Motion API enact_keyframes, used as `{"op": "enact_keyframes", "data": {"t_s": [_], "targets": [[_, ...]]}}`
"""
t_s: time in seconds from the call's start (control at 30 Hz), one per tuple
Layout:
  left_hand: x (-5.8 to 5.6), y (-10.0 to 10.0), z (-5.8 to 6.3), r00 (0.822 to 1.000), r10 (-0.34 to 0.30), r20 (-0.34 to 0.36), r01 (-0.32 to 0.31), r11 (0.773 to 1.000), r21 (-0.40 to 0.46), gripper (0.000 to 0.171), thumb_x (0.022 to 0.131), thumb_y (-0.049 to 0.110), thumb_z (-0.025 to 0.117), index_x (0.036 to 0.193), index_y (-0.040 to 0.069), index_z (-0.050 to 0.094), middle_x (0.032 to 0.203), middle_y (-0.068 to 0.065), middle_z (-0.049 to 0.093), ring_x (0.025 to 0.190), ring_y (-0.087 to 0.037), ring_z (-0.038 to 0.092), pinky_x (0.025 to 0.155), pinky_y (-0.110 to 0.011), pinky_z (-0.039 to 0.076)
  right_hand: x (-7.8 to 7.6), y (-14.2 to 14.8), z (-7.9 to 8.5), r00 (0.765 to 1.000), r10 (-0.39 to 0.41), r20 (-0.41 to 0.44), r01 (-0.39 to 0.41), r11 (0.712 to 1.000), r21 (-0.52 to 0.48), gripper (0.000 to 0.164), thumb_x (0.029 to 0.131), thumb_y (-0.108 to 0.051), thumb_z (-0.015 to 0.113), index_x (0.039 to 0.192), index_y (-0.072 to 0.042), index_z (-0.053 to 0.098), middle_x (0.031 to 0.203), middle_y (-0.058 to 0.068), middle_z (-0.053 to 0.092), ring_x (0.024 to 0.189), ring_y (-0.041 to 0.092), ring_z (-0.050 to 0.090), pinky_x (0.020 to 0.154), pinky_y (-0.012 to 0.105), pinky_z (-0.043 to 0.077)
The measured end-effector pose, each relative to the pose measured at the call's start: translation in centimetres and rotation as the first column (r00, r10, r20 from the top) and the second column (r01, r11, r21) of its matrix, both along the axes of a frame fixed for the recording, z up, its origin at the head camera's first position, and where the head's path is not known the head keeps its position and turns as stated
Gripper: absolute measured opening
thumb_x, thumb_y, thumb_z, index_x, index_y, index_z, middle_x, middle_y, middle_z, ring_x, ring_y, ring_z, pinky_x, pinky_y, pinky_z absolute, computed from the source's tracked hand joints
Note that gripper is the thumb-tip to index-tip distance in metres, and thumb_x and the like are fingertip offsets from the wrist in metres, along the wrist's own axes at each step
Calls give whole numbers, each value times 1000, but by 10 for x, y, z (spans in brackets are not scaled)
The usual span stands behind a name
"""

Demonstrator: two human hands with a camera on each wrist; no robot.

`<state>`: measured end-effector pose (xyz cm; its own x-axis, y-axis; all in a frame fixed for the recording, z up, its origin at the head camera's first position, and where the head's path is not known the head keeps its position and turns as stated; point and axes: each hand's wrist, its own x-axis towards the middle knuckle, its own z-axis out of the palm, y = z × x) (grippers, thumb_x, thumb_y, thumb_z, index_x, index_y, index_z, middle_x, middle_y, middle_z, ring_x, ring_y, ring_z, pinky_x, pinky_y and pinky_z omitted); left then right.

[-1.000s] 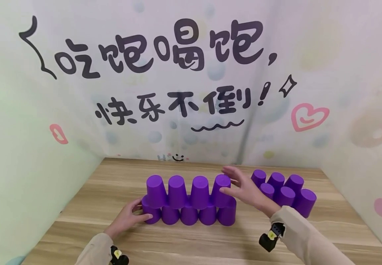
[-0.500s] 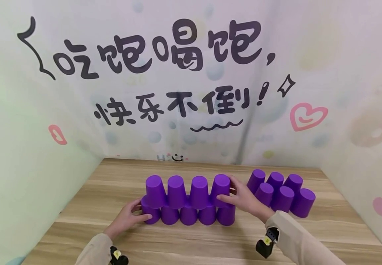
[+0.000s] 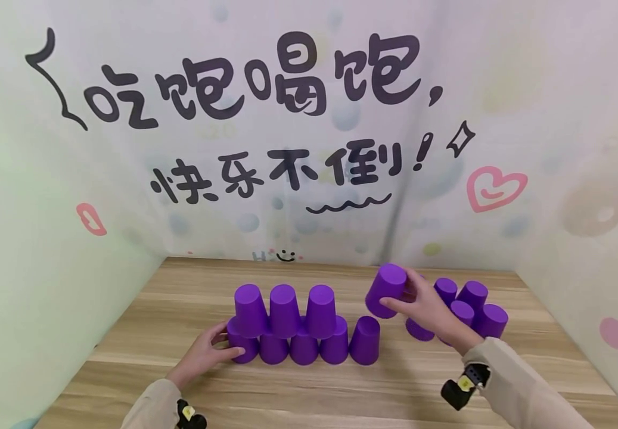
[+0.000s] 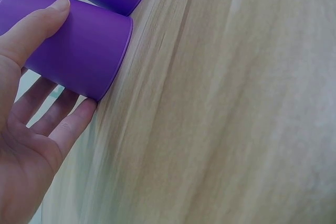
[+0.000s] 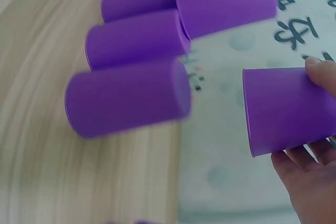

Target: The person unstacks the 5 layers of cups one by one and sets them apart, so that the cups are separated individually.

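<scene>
My right hand [image 3: 428, 307] grips an upside-down purple cup [image 3: 386, 289] with thumb and fingers, tilted and raised above the table. In the right wrist view that cup [image 5: 286, 108] is apart from the rows. My left hand [image 3: 204, 356] holds the leftmost bottom-row cup [image 3: 240, 341], thumb in front and fingers behind. The left wrist view shows this cup [image 4: 84, 51] with its rim down on the table. Three inverted cups [image 3: 285, 310] sit on top of the bottom row, and the row's rightmost cup [image 3: 365, 341] has nothing on it.
Several more inverted purple cups [image 3: 491, 322] stand clustered at the right, partly hidden behind my right hand. A printed curtain wall [image 3: 217, 226] closes off the back of the wooden table [image 3: 298, 396]; pale walls flank both sides.
My right hand has taken hold of the rightmost upper-row cup, lifted it off and carried it up and right. The left hand stays at the leftmost bottom cup.
</scene>
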<state>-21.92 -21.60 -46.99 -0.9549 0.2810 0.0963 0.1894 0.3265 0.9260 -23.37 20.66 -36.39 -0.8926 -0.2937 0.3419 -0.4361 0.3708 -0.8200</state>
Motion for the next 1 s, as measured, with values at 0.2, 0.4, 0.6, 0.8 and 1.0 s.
{"op": "enact_keyframes", "data": {"t_s": [0.2,0.4,0.6,0.8,1.0], "targets": [[1,-1,0,1000,-9,7,9,1000,6,63,76,13,70,128,-6,40,120,-25,48,108,-39,48,87,-36,46,13,40,15,991,-131,-27,133,989,69,59,80,-14,67,128,0,36,111,18,54,93,0,54,79,20,48],[1,-1,1,1000,-5,29,4,1000,19,65,76,13,70,129,-6,38,122,-26,46,109,-39,47,87,-36,46,26,82,26,962,-264,-74,268,962,58,52,82,-11,64,125,-2,37,100,-7,55,87,-7,51,73,9,44],[0,-1,1,999,3,35,-4,1000,14,65,75,14,71,128,-6,38,122,-26,46,109,-40,46,87,-37,46,40,119,23,938,-338,-73,340,940,20,45,81,-7,64,118,-19,42,94,-21,54,86,-9,52,71,5,43],[0,0,0,999,8,32,-8,1000,3,65,75,14,71,128,-6,39,121,-26,47,108,-40,47,87,-38,46,52,148,10,926,-375,-32,376,926,34,46,82,-5,62,115,-28,41,94,-25,53,86,-13,50,67,5,44],[0,0,1,999,-1,34,1,1000,11,65,75,13,71,128,-6,39,122,-26,46,109,-39,47,85,-34,47,60,172,-26,902,-431,17,430,902,50,45,80,-7,64,120,-12,43,92,-29,50,84,-17,47,65,3,42]]}}
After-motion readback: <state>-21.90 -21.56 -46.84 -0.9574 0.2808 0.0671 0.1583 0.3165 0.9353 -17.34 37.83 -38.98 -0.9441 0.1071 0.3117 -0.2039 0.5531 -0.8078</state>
